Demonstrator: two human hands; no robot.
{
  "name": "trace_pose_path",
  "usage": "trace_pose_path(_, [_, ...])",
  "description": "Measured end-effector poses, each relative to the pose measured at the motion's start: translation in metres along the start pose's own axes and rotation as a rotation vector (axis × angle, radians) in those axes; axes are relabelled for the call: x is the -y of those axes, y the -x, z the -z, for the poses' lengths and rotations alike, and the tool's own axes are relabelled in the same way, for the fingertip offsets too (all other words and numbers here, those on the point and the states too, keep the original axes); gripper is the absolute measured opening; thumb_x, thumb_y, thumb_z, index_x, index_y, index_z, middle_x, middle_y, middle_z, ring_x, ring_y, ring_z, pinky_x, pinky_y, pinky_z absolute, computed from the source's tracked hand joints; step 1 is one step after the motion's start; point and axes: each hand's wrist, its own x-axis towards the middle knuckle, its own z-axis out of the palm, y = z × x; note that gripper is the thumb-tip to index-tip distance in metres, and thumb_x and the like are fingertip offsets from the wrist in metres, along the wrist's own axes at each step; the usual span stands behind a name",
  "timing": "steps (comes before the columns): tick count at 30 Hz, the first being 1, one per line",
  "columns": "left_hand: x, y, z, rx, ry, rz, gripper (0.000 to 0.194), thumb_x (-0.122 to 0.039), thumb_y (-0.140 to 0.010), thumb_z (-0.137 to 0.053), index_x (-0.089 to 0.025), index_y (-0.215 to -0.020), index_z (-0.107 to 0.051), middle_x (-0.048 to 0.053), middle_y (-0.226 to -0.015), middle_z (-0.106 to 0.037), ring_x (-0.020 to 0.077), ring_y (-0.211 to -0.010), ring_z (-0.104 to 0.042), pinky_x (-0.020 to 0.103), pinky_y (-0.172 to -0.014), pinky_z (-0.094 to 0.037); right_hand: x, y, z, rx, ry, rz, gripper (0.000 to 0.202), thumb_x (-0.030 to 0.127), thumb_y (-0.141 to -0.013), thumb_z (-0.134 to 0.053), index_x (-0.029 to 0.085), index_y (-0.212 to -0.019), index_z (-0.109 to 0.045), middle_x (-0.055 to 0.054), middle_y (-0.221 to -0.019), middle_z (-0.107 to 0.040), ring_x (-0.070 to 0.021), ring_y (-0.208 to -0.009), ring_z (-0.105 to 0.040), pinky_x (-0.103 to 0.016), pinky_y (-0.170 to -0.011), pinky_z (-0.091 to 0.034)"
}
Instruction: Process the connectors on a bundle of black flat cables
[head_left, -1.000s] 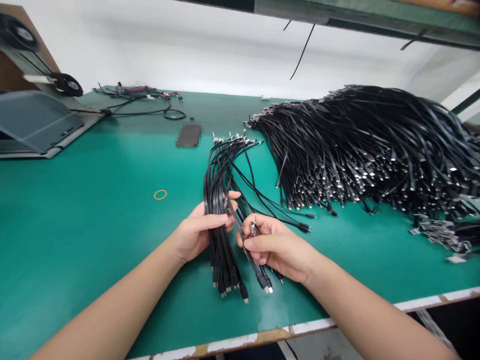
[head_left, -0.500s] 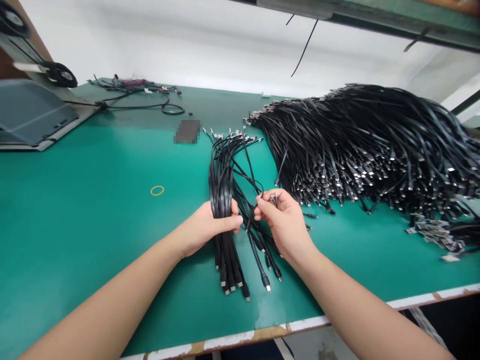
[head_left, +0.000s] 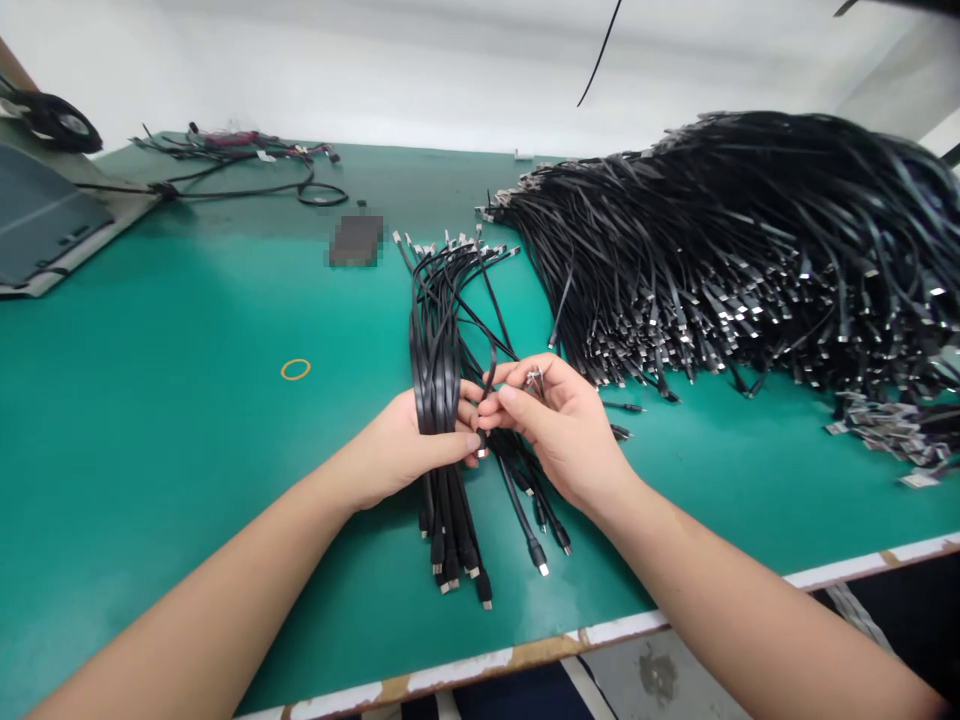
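Observation:
My left hand (head_left: 420,440) is wrapped round a bundle of flat black cables (head_left: 437,365), their metal-tipped plugs hanging below it over the table. Beside it, my right hand (head_left: 555,420) pinches a single black cable (head_left: 491,375) between thumb and forefinger. That cable's plug (head_left: 481,443) is right by my left thumb. A small twisted metallic bit (head_left: 534,380) shows at the curled fingers of my right hand; I cannot tell what it is. Several loose cables (head_left: 517,475) lie on the table just under and right of the bundle.
A large heap of black cables (head_left: 720,220) covers the right side of the green table (head_left: 187,400). A yellow rubber band (head_left: 295,370) lies left of the bundle. Farther back are a pixelated dark patch (head_left: 355,241), tangled wires (head_left: 240,150) and a grey device (head_left: 45,215).
My right hand has moved left to my left hand, bringing the pinched cable's plug up to my left thumb. My left hand keeps its hold on the bundle. The view has shifted slightly.

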Motion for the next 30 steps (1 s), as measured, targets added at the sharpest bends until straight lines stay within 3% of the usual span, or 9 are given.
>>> trace_pose_path(3, [0.0,0.0,-0.001,0.002,-0.012,-0.026,0.029,-0.016,-0.081,-0.072,-0.018,-0.108,-0.06,-0.001,-0.084,-0.068,0.0131,-0.071,-0.066,0.024,-0.064,-0.053,0.008,-0.001,0.006,0.031,0.134,0.004,0.015,0.028,-0.088,-0.07,0.018,-0.09,-0.059,0.0,-0.093,-0.066,-0.0124,-0.072,-0.071,-0.027,-0.067,-0.062])
trace_pose_path(6, [0.0,-0.001,-0.001,0.008,-0.015,-0.038,0.029,-0.015,-0.082,-0.07,-0.017,-0.109,-0.06,-0.001,-0.085,-0.067,0.0126,-0.072,-0.065,0.022,-0.062,-0.053,0.019,-0.003,0.015,0.038,0.407,0.026,0.017,0.032,-0.095,-0.063,0.016,-0.089,-0.061,0.0,-0.079,-0.065,-0.0086,-0.059,-0.063,-0.02,-0.053,-0.053])
trace_pose_path(11, [-0.001,0.0,0.0,-0.001,-0.02,-0.034,0.027,-0.014,-0.084,-0.07,-0.016,-0.108,-0.06,-0.001,-0.086,-0.065,0.0123,-0.074,-0.064,0.022,-0.064,-0.054,0.03,-0.002,0.022,0.042,0.661,0.017,0.025,0.038,-0.1,-0.054,0.017,-0.088,-0.06,0.006,-0.06,-0.048,-0.0061,-0.047,-0.045,-0.02,-0.043,-0.033])
trace_pose_path(16, [-0.001,0.0,0.0,0.009,0.026,-0.024,0.028,-0.012,-0.082,-0.071,-0.016,-0.107,-0.059,-0.001,-0.087,-0.065,0.0128,-0.076,-0.065,0.024,-0.067,-0.053,0.027,0.002,0.019,0.054,0.696,0.021,0.029,0.042,-0.102,-0.049,0.019,-0.087,-0.059,0.004,-0.064,-0.049,-0.0084,-0.054,-0.047,-0.022,-0.049,-0.035])
trace_pose_path(24, [-0.001,0.001,0.0,0.037,0.014,-0.023,0.02,-0.017,-0.09,-0.065,-0.02,-0.108,-0.059,-0.005,-0.076,-0.056,0.0099,-0.068,-0.054,0.024,-0.063,-0.043,0.033,0.008,0.014,-0.108,0.601,0.167,0.027,0.041,-0.102,-0.05,0.021,-0.087,-0.06,0.003,-0.065,-0.048,-0.0099,-0.051,-0.046,-0.024,-0.047,-0.035])
trace_pose_path(27, [-0.001,0.002,0.001,0.042,0.04,-0.017,0.021,-0.019,-0.089,-0.064,-0.02,-0.11,-0.059,-0.003,-0.081,-0.056,0.0117,-0.072,-0.055,0.027,-0.067,-0.044,0.031,0.01,0.014,-0.053,0.623,0.124,0.026,0.04,-0.101,-0.051,0.021,-0.086,-0.059,0.004,-0.063,-0.046,-0.0096,-0.052,-0.043,-0.024,-0.048,-0.033])
trace_pose_path(30, [0.0,0.003,0.003,0.047,0.116,-0.016,0.029,-0.015,-0.082,-0.065,-0.021,-0.111,-0.061,-0.002,-0.087,-0.053,0.013,-0.076,-0.055,0.028,-0.068,-0.044,0.028,0.011,0.012,0.081,0.697,0.006,0.024,0.037,-0.097,-0.059,0.02,-0.08,-0.059,0.006,-0.058,-0.041,-0.0082,-0.05,-0.036,-0.022,-0.046,-0.027])
